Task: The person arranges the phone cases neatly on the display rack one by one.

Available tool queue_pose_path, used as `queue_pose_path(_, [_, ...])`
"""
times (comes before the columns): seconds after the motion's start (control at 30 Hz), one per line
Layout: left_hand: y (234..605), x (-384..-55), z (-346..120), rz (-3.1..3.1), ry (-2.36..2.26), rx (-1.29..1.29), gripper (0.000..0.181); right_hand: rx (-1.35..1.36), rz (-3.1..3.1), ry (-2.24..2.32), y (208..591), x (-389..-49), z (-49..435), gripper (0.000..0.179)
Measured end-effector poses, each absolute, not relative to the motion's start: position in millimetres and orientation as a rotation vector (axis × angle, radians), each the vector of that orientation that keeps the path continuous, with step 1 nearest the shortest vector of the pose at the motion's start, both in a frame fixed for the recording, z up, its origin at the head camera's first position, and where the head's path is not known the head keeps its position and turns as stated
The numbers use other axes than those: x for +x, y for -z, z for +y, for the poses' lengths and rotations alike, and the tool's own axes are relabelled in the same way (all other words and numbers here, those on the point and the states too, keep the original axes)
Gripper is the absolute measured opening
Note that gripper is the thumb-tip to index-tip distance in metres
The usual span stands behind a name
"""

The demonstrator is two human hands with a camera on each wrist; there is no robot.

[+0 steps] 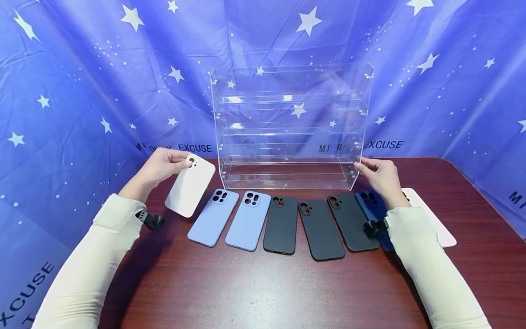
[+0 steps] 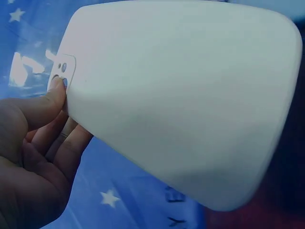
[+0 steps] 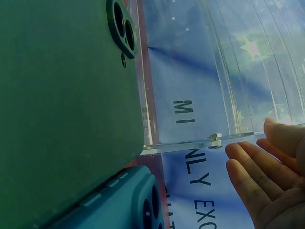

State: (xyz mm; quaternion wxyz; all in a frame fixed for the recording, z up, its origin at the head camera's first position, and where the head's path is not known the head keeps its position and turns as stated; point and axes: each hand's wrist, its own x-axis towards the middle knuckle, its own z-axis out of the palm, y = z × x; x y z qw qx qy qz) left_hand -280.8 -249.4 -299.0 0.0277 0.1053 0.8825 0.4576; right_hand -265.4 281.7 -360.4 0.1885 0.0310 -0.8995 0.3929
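one white case (image 1: 191,186) is pinched in the left hand (image 1: 161,167); the right hand (image 1: 381,177), pinching the rack (image 1: 291,131) side, should steady it gently.

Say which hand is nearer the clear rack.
Right. The right hand is at the right edge of the clear rack; the left hand is off to its left, apart from it, holding a white phone case.

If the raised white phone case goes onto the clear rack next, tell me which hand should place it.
Left, I'd judge: the left hand pinches the white phone case by its camera end, near the clear rack's left side. The right hand is at the rack's right edge, away from that case.
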Motion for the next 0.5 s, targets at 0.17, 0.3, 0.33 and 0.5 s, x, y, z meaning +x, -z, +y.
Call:
queue_pose_path(0.17, [278.7, -279.1, -235.9, 2.737, -1.548, 0.409, 0.037, 0.094, -2.517, -1.095, 361.2, -266.6, 282.1, 0.037])
queue_pose_path(0.3, [267.0, -280.7, -217.8, 2.745, -1.646, 0.432, 0.036, 0.095, -2.508, -1.096, 362.9, -267.5, 282.4, 0.036])
queue_pose_path(0.33, [264.4, -281.5, -212.5, 2.742, -1.67, 0.432, 0.036, 0.095, -2.509, -1.097, 363.2, -267.6, 282.5, 0.036])
queue_pose_path(0.5, [249.6, -286.5, -185.1, 2.704, -1.8, 0.434, 0.036, 0.088, -2.524, -1.099, 362.6, -268.0, 283.1, 0.037])
